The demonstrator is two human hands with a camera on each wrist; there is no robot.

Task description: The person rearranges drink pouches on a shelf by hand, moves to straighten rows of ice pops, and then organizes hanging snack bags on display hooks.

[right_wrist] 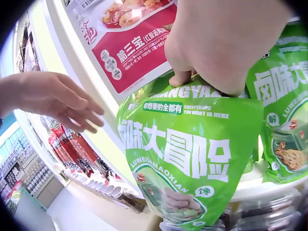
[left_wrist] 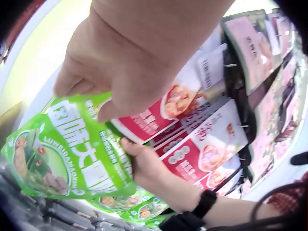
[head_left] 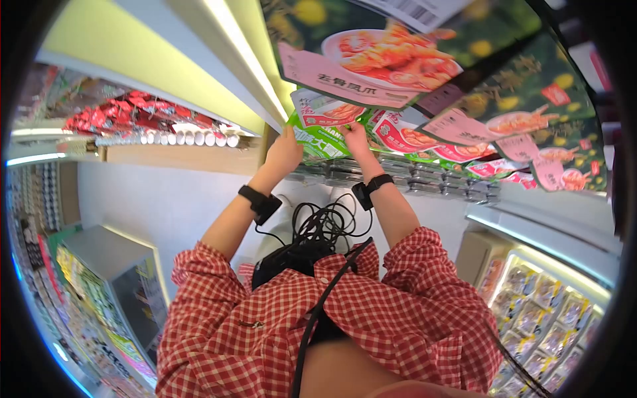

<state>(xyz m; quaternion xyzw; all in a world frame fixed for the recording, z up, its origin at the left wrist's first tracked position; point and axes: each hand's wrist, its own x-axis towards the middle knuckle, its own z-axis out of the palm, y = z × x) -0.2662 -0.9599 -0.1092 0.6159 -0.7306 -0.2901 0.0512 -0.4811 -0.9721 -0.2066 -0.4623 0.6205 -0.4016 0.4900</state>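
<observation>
A green snack bag [head_left: 322,147] with white Chinese lettering is upright at the shelf, its front facing me in the right wrist view. My right hand [head_left: 357,140] pinches its top edge, with the thumb on the near side in the right wrist view. My left hand [right_wrist: 62,101] is beside the bag's left edge, fingers loosely extended and apart from it in that view. A red-and-white pouch [right_wrist: 130,53] printed with food stands just behind the bag's top. A second green bag [right_wrist: 286,106] stands to its right.
Large printed cards [head_left: 391,60] overhang the shelf front at upper right. Clear-lidded packs [head_left: 424,178] line the shelf below the bags. Red packets [head_left: 142,114] fill a shelf at left. Coiled black cables [head_left: 325,222] hang between my forearms. A glass-sided case [head_left: 126,265] stands at lower left.
</observation>
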